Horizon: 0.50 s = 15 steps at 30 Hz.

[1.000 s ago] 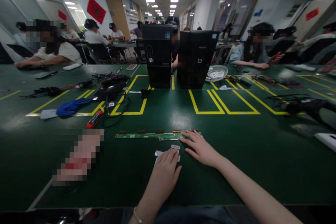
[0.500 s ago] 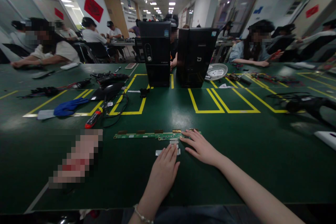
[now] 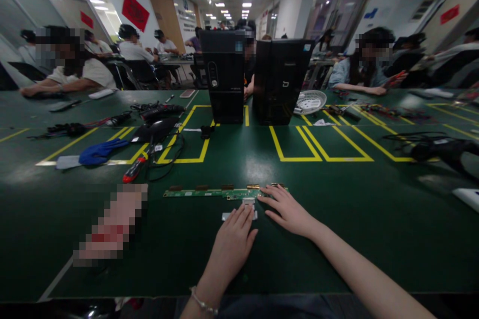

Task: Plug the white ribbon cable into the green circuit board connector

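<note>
A long, narrow green circuit board [image 3: 209, 192] lies flat on the green table [image 3: 337, 219] in front of me. My right hand [image 3: 286, 209] rests open, fingers spread, on the board's right end. My left hand [image 3: 234, 241] lies flat with fingers stretched out on a small white flat ribbon piece [image 3: 226, 217] just below the board. The ribbon's upper end [image 3: 248, 201] meets the board's lower edge. Most of the ribbon is hidden under my left fingers.
Two black computer towers [image 3: 223, 77] [image 3: 280, 82] stand at the table's middle back. A red-handled screwdriver [image 3: 132, 170], blue glove [image 3: 101, 151] and black cables [image 3: 160, 129] lie at left. A white fan grille [image 3: 310, 102] sits behind. Other people sit around neighbouring tables.
My left hand has slid slightly forward, pushing the white ribbon piece up toward the board's lower edge. My right hand has stayed on the board's right end.
</note>
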Available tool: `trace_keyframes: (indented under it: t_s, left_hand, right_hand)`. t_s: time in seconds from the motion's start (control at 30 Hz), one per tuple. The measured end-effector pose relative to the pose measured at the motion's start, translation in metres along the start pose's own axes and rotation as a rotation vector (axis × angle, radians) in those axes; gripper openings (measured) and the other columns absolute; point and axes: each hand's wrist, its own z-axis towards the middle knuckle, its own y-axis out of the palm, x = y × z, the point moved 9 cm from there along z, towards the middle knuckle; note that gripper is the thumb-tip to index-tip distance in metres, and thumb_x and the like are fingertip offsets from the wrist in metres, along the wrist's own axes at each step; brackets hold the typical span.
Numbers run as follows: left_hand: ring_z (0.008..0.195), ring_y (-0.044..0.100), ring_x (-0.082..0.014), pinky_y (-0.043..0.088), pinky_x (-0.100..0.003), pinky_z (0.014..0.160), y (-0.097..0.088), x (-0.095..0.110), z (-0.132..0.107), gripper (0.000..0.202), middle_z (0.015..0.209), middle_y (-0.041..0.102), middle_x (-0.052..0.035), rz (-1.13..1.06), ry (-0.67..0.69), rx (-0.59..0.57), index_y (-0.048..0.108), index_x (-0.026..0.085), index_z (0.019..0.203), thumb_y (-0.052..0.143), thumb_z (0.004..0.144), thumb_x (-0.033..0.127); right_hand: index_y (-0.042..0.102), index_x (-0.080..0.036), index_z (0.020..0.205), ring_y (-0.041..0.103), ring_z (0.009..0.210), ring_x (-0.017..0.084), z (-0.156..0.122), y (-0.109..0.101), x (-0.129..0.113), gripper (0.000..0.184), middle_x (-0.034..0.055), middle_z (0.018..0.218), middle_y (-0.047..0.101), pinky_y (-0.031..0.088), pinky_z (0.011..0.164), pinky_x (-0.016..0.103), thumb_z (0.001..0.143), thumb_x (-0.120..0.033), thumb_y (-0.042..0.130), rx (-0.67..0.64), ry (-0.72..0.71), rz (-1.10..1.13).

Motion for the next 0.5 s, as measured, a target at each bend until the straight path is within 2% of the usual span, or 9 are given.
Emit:
trace_keyframes:
  t_s: [0.3, 0.5]
  left_hand:
    - [0.129, 0.05, -0.0271, 0.046, -0.046, 0.103, 0.0024, 0.0023, -0.0032, 0.04, 0.139, 0.054, -0.0139, 0.01, -0.003, 0.021, 0.051, 0.011, 0.135, 0.044, 0.096, 0.02]
    - [0.131, 0.048, -0.028, 0.045, -0.045, 0.105, 0.0064, 0.0031, -0.0018, 0.042, 0.141, 0.052, -0.0155, 0.034, -0.024, -0.019, 0.05, 0.007, 0.135, 0.047, 0.095, 0.02]
  right_hand:
    - [0.049, -0.028, 0.139, 0.03, 0.14, 0.024, 0.0003, -0.0018, -0.0006, 0.044, 0.0066, 0.148, 0.04, 0.024, 0.114, 0.053, 0.096, -0.037, 0.046, -0.007, 0.009, 0.011]
    - [0.048, -0.028, 0.139, 0.029, 0.14, 0.024, 0.0001, -0.0007, -0.0001, 0.044, 0.0062, 0.148, 0.04, 0.024, 0.115, 0.053, 0.096, -0.038, 0.044, -0.009, 0.007, 0.002]
